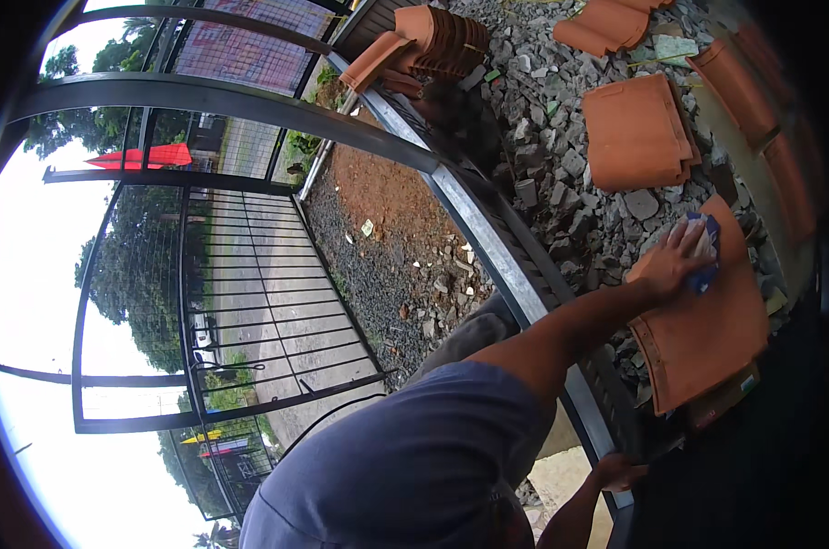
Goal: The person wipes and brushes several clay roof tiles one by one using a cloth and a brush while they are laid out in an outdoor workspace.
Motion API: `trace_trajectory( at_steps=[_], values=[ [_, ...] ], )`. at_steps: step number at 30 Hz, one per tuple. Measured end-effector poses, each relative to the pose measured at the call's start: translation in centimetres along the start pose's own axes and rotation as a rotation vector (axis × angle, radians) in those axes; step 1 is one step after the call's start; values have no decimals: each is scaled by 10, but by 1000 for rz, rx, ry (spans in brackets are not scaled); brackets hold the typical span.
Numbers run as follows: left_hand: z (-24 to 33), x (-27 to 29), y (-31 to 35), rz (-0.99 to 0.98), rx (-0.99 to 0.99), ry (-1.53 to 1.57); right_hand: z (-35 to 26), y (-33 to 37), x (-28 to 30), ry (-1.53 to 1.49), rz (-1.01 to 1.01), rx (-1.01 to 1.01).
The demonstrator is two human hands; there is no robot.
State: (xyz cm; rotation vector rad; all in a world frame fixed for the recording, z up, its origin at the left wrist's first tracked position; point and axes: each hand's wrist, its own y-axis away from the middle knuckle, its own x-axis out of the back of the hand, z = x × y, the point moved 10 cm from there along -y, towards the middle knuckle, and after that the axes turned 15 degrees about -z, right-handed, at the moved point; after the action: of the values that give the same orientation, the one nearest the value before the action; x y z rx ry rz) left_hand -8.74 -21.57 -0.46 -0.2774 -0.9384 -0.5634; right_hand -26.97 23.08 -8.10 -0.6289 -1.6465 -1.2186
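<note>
My left arm reaches across to the right, and my left hand (675, 263) presses a crumpled blue-and-white wad (704, 252), cloth or wrapper, onto an orange clay roof tile (707, 343). Its fingers are bent over the wad. The tile lies on rubble, with a brownish piece (727, 395) partly showing beneath its lower edge. Low in the picture, my right hand (621, 471) is closed round a metal rail (574, 389), its fingertips partly hidden.
Stacked tiles (638, 133) rest on broken concrete (561, 156) above my left hand. More tiles (442, 41) stand at the top beside the rail. Further tiles (789, 188) line the right side. A black metal gate (277, 274) stands left, with gravel (369, 247) beyond the rail.
</note>
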Motion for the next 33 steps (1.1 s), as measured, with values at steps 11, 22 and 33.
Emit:
trace_trajectory(
  at_steps=[11, 22, 33],
  values=[
    [0, -44, 168, -165, 400, 450, 50, -16, -2, 98, 78, -29],
    [124, -21, -100, 85, -359, 281, 24, 8, 27, -114, 152, 94],
    [189, -160, 153, -505, -502, 318, 13, 12, 64, -183, 358, 193]
  ],
)
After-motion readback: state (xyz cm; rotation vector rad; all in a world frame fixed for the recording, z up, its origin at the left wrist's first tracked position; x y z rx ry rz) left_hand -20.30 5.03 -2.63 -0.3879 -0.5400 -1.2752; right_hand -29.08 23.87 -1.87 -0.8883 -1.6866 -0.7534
